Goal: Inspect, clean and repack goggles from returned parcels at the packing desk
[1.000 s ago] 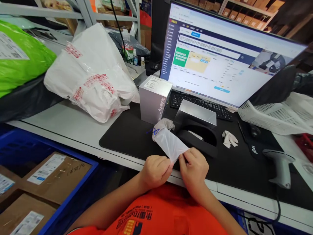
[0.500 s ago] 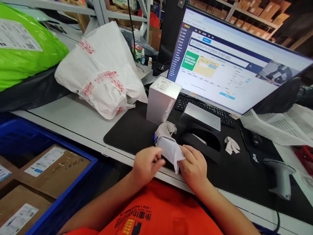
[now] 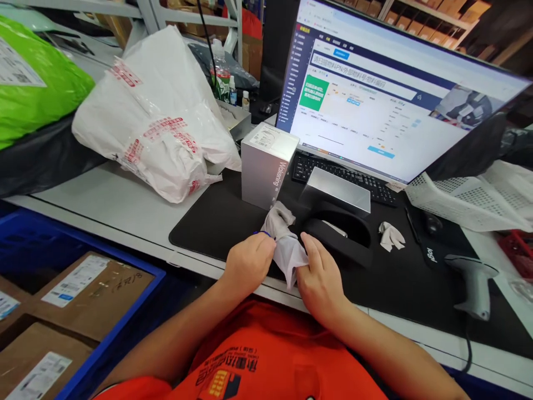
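A soft grey-and-white cloth pouch (image 3: 285,239) with a bit of blue cord hangs between my two hands, above the front edge of the black mat. My left hand (image 3: 250,264) is closed at its left side, by the blue cord. The pouch's lower right end is in the closed fingers of my right hand (image 3: 320,283); some fingertips are hidden by the fabric. Just behind stands a silver box (image 3: 260,175) marked "Wakening". To the right lie a black hollow insert (image 3: 353,253) and a silver-topped box part (image 3: 339,189).
A crumpled pale scrap (image 3: 390,236), a barcode scanner (image 3: 472,286) and a white basket (image 3: 458,208) are on the right. Behind are a keyboard (image 3: 343,180) and monitor (image 3: 358,105). At left lie a white plastic bag (image 3: 162,122) and a blue crate (image 3: 112,328) of cartons.
My left hand has come up to the pouch and closed on its left side. The pouch and my right hand have shifted slightly left; the whole view has moved a little.
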`<act>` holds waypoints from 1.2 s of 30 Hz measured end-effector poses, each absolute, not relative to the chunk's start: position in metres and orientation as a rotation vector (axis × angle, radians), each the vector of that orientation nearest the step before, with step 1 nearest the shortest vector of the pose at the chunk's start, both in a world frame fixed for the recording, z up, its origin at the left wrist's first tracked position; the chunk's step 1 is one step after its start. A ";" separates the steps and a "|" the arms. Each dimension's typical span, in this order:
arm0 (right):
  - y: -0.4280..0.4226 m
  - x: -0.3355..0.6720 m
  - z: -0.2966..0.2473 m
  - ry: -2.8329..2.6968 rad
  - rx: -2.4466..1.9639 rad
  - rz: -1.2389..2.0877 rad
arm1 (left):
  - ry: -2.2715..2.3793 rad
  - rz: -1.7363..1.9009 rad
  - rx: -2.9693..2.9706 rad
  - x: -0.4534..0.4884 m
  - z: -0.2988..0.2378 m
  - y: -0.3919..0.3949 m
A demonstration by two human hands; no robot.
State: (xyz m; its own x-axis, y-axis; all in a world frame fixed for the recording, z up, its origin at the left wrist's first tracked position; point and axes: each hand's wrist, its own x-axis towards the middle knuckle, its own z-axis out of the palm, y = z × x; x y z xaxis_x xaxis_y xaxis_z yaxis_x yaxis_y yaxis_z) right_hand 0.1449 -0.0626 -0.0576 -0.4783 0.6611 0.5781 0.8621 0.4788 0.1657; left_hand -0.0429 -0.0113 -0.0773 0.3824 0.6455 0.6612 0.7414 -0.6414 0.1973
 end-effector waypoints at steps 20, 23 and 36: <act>-0.062 0.157 -0.021 -2.213 -1.217 -0.563 | -0.869 -1.236 -2.500 -0.043 -0.032 0.002; -0.063 0.161 -0.009 -2.307 -1.141 -0.606 | -0.927 -1.233 -2.538 -0.040 -0.020 0.007; -0.024 0.155 -0.010 -2.347 -1.285 -0.481 | -0.730 -1.413 -2.901 -0.022 -0.022 0.005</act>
